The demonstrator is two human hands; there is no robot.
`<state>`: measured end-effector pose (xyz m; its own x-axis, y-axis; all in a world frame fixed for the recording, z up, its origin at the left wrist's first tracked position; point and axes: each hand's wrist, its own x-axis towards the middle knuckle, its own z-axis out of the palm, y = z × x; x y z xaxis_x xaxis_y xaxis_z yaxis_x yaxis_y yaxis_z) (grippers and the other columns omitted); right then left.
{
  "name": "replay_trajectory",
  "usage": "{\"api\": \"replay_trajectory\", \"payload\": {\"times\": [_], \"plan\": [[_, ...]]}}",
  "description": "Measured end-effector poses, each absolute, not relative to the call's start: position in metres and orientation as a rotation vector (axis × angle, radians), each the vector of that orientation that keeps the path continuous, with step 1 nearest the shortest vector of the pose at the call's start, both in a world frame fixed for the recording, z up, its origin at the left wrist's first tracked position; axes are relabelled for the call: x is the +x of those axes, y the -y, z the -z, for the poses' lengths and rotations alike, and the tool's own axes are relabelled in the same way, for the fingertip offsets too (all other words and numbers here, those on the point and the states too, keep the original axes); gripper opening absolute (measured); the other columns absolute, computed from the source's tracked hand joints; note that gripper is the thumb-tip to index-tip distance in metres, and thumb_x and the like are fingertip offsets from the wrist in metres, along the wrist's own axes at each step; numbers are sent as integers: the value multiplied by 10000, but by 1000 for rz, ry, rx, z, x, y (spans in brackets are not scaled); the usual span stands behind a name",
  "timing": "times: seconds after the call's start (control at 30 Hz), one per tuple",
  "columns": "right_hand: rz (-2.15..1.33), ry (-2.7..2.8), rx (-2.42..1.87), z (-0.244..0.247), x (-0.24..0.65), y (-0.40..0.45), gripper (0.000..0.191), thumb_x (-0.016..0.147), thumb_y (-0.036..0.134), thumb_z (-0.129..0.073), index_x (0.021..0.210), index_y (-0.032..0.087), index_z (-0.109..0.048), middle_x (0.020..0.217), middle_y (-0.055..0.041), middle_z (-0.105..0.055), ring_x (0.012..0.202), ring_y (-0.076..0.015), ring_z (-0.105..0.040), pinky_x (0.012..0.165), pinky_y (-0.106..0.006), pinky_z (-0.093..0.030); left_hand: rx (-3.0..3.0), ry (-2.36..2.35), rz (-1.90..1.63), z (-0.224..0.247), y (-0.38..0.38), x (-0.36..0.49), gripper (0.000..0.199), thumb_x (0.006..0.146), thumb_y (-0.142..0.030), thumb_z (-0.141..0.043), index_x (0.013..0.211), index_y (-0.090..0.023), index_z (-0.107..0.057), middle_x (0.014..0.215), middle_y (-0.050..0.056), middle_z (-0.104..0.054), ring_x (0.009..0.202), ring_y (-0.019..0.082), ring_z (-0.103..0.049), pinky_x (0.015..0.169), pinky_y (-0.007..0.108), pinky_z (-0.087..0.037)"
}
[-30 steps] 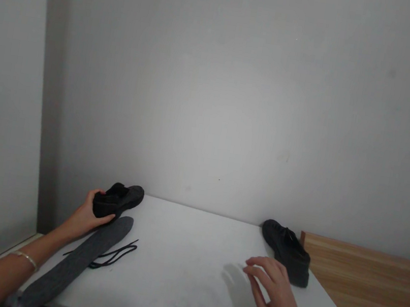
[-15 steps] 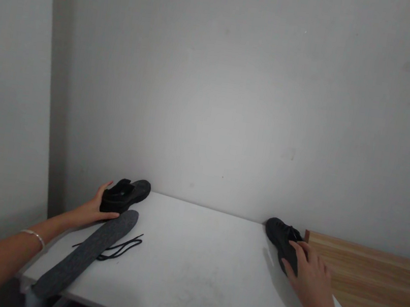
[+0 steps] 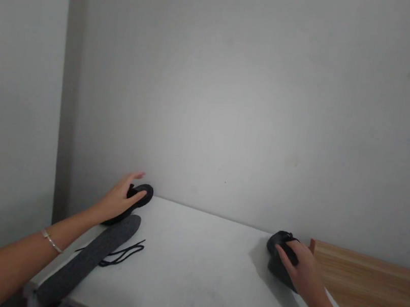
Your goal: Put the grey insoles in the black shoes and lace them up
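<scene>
Over a black shoe [image 3: 147, 193] at the table's back left, my left hand [image 3: 121, 198] is spread, its thumb and fingers apart. Most of that shoe is hidden beneath the hand. My right hand [image 3: 299, 264] is closed round another black shoe [image 3: 277, 242] at the right edge of the table, which appears tilted. A long grey insole [image 3: 89, 259] lies slantwise on the left side, its near end at the table's front corner. Black laces [image 3: 124, 254] lie partly under the insole.
The white table [image 3: 189, 259] stands against a grey wall [image 3: 228, 100]. A wood-grain board [image 3: 370, 286] is beyond the table's right edge. Another wall section [image 3: 13, 94] rises at the left.
My left hand has moved from the shoe's heel forward over it, toward the toe. My right hand has taken hold of the right shoe, which has turned. The view has shifted slightly.
</scene>
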<state>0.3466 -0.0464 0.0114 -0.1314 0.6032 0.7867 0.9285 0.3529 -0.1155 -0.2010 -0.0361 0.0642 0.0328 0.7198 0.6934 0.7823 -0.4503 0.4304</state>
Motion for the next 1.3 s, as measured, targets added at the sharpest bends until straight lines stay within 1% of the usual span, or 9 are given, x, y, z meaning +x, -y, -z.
{"api": "replay_trajectory", "payload": {"times": [0.17, 0.33, 0.47, 0.67, 0.87, 0.97, 1.1, 1.2, 1.3], "plan": [[611, 2022, -977, -28, 265, 92, 143, 896, 289, -520, 814, 195, -589, 778, -68, -633, 741, -198, -578, 698, -336, -473, -2593, 1337, 1304, -77, 67, -115, 338, 890, -375, -475, 1173, -200, -530, 1216, 96, -565, 1167, 236, -506, 1044, 425, -364], [589, 2144, -803, -25, 192, 125, 136, 881, 164, -503, 758, 195, -551, 691, -34, -570, 668, -171, -515, 633, -301, -416, -2848, 1125, 1429, -69, 75, -43, 292, 874, -317, -526, 1144, -215, -568, 1164, 73, -607, 1113, 208, -543, 1001, 367, -407], [548, 2163, -749, -13, 159, 127, 135, 864, 150, -490, 740, 203, -501, 679, -25, -552, 659, -172, -503, 617, -295, -391, -2900, 1075, 1593, -60, 59, -15, 229, 865, -278, -546, 1068, -199, -617, 1092, 65, -641, 1060, 192, -566, 967, 339, -424], [536, 2155, -746, 2, 148, 118, 131, 853, 135, -455, 744, 202, -482, 685, -29, -562, 659, -174, -492, 609, -304, -383, -3045, 1071, 1530, -48, 41, -13, 160, 841, -261, -576, 957, -189, -658, 996, 63, -650, 983, 189, -582, 914, 329, -443], [459, 2158, -769, 9, 150, 116, 135, 862, 150, -471, 738, 201, -486, 686, -29, -556, 669, -175, -484, 622, -303, -369, -3060, 983, 1241, -50, 44, -7, 242, 756, -189, -619, 996, -196, -589, 1051, 57, -589, 1015, 200, -531, 939, 337, -416], [401, 2174, -769, 10, 152, 119, 125, 870, 193, -496, 745, 199, -494, 699, -31, -560, 680, -177, -483, 637, -307, -361, -3012, 1056, 993, -55, 43, -1, 289, 705, -139, -608, 984, -209, -573, 1039, 46, -574, 985, 211, -527, 895, 335, -427], [242, 2213, -714, -9, 162, 117, 92, 875, 244, -505, 800, 194, -527, 761, -39, -578, 733, -185, -495, 674, -324, -356, -2951, 1073, 771, -57, 40, 6, 223, 700, -163, -611, 916, -215, -594, 985, 43, -574, 901, 215, -545, 806, 322, -438], [142, 2149, -672, -36, 174, 99, 132, 909, 235, -448, 835, 197, -551, 780, -35, -573, 767, -184, -492, 716, -340, -353, -3011, 977, 742, -61, 32, 10, 227, 698, -158, -608, 920, -205, -605, 993, 50, -586, 910, 216, -554, 817, 318, -439], [78, 1898, -729, -53, 185, 66, 224, 934, 248, -411, 764, 190, -543, 724, -29, -538, 726, -175, -477, 693, -330, -360, -3180, 840, 704, -67, 22, 11, 254, 653, -117, -628, 898, -184, -622, 992, 53, -607, 923, 215, -563, 851, 321, -443]]}}
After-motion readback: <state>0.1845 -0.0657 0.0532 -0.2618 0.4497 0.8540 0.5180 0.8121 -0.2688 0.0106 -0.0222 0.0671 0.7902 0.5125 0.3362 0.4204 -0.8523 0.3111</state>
